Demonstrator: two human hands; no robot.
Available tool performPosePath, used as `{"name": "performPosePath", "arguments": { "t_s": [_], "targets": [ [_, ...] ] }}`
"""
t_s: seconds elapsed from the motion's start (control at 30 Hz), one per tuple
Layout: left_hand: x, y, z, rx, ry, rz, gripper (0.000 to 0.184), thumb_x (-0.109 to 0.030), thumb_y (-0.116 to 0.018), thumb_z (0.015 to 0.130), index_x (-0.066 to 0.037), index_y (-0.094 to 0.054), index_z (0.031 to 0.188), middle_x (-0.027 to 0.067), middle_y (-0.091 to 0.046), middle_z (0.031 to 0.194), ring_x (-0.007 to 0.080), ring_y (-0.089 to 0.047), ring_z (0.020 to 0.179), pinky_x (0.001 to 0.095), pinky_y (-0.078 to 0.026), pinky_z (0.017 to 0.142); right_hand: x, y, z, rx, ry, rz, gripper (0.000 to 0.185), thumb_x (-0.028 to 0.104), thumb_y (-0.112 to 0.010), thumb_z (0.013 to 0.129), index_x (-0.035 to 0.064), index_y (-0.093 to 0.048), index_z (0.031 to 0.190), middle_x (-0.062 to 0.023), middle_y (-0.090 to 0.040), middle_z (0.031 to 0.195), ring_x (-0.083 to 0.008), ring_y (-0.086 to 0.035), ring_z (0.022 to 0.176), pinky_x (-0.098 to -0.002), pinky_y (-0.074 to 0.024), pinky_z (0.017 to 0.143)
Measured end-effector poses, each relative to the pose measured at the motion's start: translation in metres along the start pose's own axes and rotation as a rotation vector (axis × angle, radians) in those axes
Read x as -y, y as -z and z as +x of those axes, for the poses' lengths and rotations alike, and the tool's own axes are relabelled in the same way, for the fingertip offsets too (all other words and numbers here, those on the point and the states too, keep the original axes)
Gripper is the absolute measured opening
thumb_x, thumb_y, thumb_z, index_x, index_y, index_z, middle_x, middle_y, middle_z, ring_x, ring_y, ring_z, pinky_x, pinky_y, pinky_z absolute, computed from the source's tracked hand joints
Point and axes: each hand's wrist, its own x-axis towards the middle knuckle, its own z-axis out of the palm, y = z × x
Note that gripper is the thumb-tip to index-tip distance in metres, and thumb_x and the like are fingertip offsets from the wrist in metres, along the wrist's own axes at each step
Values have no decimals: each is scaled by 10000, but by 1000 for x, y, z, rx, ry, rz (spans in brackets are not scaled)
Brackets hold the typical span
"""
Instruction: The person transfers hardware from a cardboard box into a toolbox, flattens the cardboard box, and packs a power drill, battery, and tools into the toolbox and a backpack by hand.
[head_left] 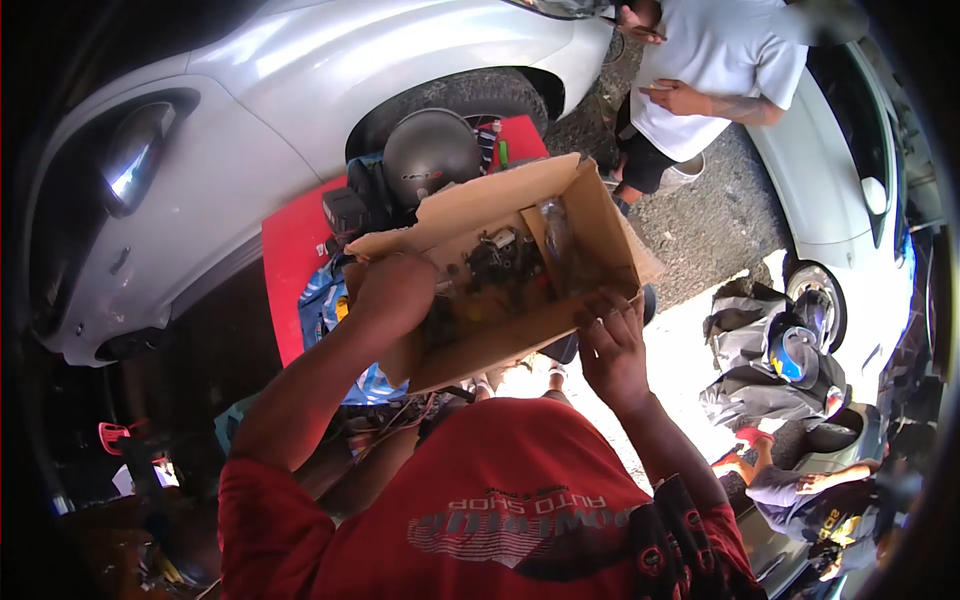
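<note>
An open cardboard box (470, 365) is tilted in front of my red shirt. Inside lie a cluster of small dark metal parts (505, 258), some blurred yellowish pieces and a clear plastic packet (556, 232) beside a cardboard divider. My left hand (402, 284) is curled over the box's left end; its fingertips are hidden, so I cannot tell whether it grips the wall or something inside. At the near right corner, my right hand (612, 340) has its fingers bent over the rim, holding the box.
Behind the box, a red table (285, 250) carries a dark grey helmet (430, 158), a black item and a blue-and-white bag (322, 300). A silver car (260, 110) stands at the left, another car (845, 150) at the right. A person in a white shirt (705, 70) stands beyond.
</note>
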Motion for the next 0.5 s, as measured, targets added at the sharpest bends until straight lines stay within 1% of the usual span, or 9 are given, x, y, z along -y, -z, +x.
{"name": "performPosePath", "arguments": {
  "t_s": [0.03,0.07,0.13,0.17,0.23,0.37,0.4,0.47,0.5],
  "targets": [
    [-4,-3,3,75,-59,-20,154,-146,-665,874,-31,-767,876,203,-722,1017,384,-713,908,504,-567,768,0,0,0,-8,8,4,292,9,-690,845,61,-667,1131,-135,-644,1241,-383,-564,1273,-663,-319,1145],
    [-7,-5,10,76,-60,-16,154,-146,-665,874,-31,-767,876,203,-722,1017,384,-713,908,504,-567,768,-1,0,-1,-11,5,6,292,9,-690,845,61,-667,1131,-135,-644,1241,-383,-564,1273,-663,-319,1145],
    [-12,-15,27,400,-60,-50,202,-109,-649,853,-15,-781,974,217,-730,1043,394,-709,917,485,-564,788,-1,-1,-3,-8,0,14,290,11,-675,845,60,-666,1131,-133,-641,1246,-379,-564,1273,-676,-300,1153],
    [-9,-37,34,400,-58,-48,202,-109,-649,853,-15,-781,974,217,-730,1043,394,-709,917,485,-564,788,-1,-1,-4,-10,1,16,290,11,-675,845,60,-666,1131,-133,-641,1246,-379,-564,1273,-676,-300,1153],
    [-3,-82,45,370,-266,234,370,-126,-655,758,47,-750,1071,267,-716,1101,436,-689,1033,540,-544,892,-1,-1,-7,37,-19,-21,296,62,-652,834,73,-676,1129,-130,-621,1274,-355,-545,1308,-729,-259,1166],
    [-26,-69,36,465,-175,197,367,-108,-640,750,46,-753,1063,274,-718,1087,471,-674,1068,567,-530,919,-3,-2,-12,28,-1,23,293,59,-658,835,77,-676,1127,-134,-615,1263,-353,-538,1312,-738,-256,1163],
    [-27,-74,35,455,-125,204,319,-142,-640,811,-24,-773,1075,218,-730,1116,387,-672,1105,538,-505,961,-5,-1,-14,8,11,29,301,58,-664,832,77,-676,1132,-134,-611,1261,-354,-536,1310,-740,-257,1162],
    [-27,-74,31,441,-73,213,277,-177,-641,871,-94,-793,1087,162,-743,1146,303,-671,1142,509,-479,1002,-6,-1,-17,-16,25,33,308,56,-669,829,76,-676,1137,-134,-606,1259,-354,-534,1307,-742,-258,1162],
    [-25,-68,27,380,-55,161,264,-189,-640,884,-88,-792,1074,150,-747,1117,299,-676,1123,505,-495,980,-4,-1,-17,-22,13,41,314,29,-674,819,63,-680,1131,-137,-622,1229,-359,-554,1270,-715,-272,1161]
  ]
}}
